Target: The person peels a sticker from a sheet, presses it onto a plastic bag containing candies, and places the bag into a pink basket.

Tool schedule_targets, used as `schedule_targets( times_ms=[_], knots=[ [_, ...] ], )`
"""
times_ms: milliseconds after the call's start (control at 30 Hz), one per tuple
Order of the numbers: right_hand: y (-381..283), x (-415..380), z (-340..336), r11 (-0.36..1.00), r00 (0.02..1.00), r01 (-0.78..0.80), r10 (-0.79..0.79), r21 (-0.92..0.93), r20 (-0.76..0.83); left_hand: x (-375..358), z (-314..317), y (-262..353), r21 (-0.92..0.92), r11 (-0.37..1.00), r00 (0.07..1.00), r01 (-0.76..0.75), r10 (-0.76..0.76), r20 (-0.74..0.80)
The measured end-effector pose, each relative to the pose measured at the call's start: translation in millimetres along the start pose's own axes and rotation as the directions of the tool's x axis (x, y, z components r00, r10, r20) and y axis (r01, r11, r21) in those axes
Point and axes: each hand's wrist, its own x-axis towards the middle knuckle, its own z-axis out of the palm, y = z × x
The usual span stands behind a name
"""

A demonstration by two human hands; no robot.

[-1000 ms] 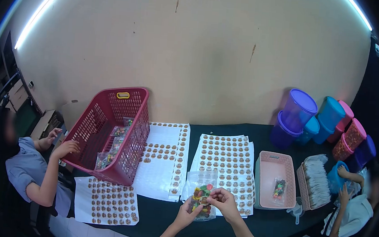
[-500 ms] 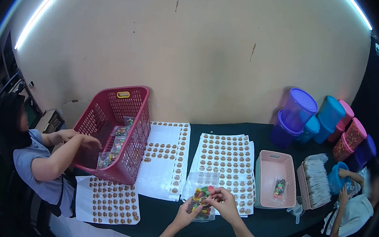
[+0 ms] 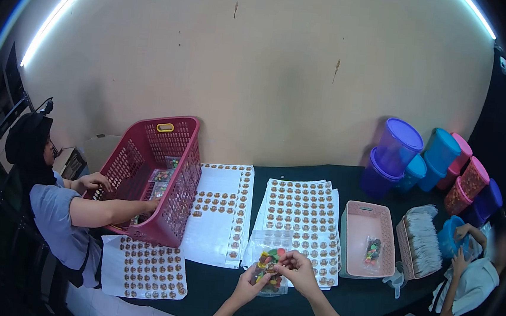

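A clear plastic bag of colourful candies (image 3: 271, 285) is in front of me, over the near edge of the sticker sheets (image 3: 299, 206). My left hand (image 3: 248, 285) grips its left side, thumb on the front. My right hand (image 3: 299, 273) is closed in a pinch at a round brown sticker (image 3: 270, 267) on the front of the bag. Rows of similar round stickers cover the sheets just behind my hands. To their left lies another stack of sheets (image 3: 214, 229), with part of its stickers gone.
At left, a person (image 3: 61, 214) reaches into a red basket (image 3: 168, 214) holding candy bags. A sticker sheet (image 3: 143, 274) lies before it. On the right are a pink tray (image 3: 350, 240) with one candy bag, a basket of plastic bags (image 3: 421, 245), lidded tubs (image 3: 401, 143) and another person (image 3: 469, 282).
The person at left has leaned in and lowered an arm into the red basket. My hands stay nearly in place, the right fingers shifting slightly at the sticker.
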Motion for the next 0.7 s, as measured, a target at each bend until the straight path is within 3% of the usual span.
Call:
schedule_targets(
  times_ms=[133, 233, 300, 433, 500, 600, 700],
  knots=[
    [-5.2, -3.0, 3.8, 0.992, 1.000, -0.009, 0.006, -0.128, -0.021, -0.6, 1.3, 5.6, 0.018, 1.000, 1.000, -0.008, 0.008, -0.030],
    [-9.5, -3.6, 7.4, 0.970, 0.986, 0.106, -0.131, -0.220, -0.103, 1.2, -0.3, 2.1, 0.008, 1.000, 0.999, -0.003, 0.003, -0.046],
    [-14.9, -1.6, 4.3, 0.921, 0.943, 0.171, -0.256, -0.351, -0.213, 1.9, 0.2, 5.6, -0.098, 0.995, 0.998, 0.017, -0.023, -0.058],
    [-14.4, 0.7, -6.6, 0.904, 0.931, 0.162, -0.274, -0.397, -0.243, 1.3, 0.6, 11.4, -0.129, 0.991, 0.998, 0.029, -0.035, -0.045],
    [-1.5, -0.4, -4.6, 0.920, 0.951, 0.129, -0.221, -0.369, -0.217, 1.4, 1.1, 13.4, -0.126, 0.989, 0.997, 0.076, -0.079, -0.020],
    [10.8, -1.5, 4.2, 0.996, 0.996, 0.028, -0.035, -0.086, -0.086, 0.4, 4.2, 6.2, -0.137, 0.990, 0.998, -0.010, 0.020, 0.065],
    [36.8, -0.2, -0.3, 0.997, 0.999, -0.016, 0.013, -0.078, -0.041, -2.2, -0.2, 5.8, -0.036, 0.998, 0.998, 0.058, -0.057, 0.034]
  ],
)
